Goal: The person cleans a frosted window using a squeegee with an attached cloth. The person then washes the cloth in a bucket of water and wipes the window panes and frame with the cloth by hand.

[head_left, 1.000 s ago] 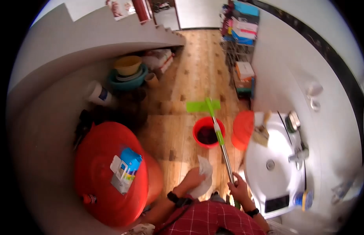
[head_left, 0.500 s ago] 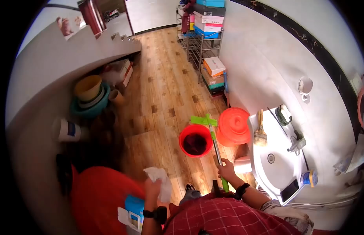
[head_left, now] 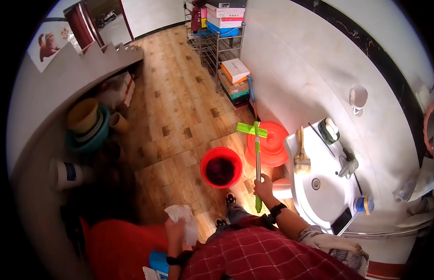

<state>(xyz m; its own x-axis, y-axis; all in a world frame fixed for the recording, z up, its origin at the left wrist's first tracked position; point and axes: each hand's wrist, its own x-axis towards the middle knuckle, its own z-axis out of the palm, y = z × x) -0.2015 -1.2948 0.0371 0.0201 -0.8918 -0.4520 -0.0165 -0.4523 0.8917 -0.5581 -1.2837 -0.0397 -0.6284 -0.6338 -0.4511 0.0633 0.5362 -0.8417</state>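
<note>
Hands well apart, a person in a red checked shirt point(head_left: 268, 247) grips the pole of a green-headed squeegee point(head_left: 258, 158) in the right hand point(head_left: 262, 186), fingers closed around it, and a crumpled white cloth point(head_left: 185, 219) in the left point(head_left: 175, 229). The squeegee's head overlaps a lidded red bucket point(head_left: 274, 151) in this view; whether they touch cannot be told. The lidded bucket stands close to the washbasin point(head_left: 303, 198), crowding the right side, while a large red surface point(head_left: 121, 245) fills the lower left, a blue packet point(head_left: 159, 261) near the left forearm.

An open red bucket point(head_left: 220, 150) sits on the wood-patterned floor point(head_left: 165, 154) between the hands' sides, holding something dark point(head_left: 220, 171) that cannot be identified. Along the basin's edge lie a brush point(head_left: 301, 158), a dark green dish point(head_left: 326, 134) holding a white item, a blue jar point(head_left: 361, 204) and a phone point(head_left: 341, 221).

Under the stair-shaped wall point(head_left: 81, 67), a yellow basin point(head_left: 82, 115) is stacked with others in a teal one point(head_left: 103, 135), beside a brown pot point(head_left: 119, 123). Farther back, boxes point(head_left: 234, 71) sit stacked by a metal rack point(head_left: 212, 53).
</note>
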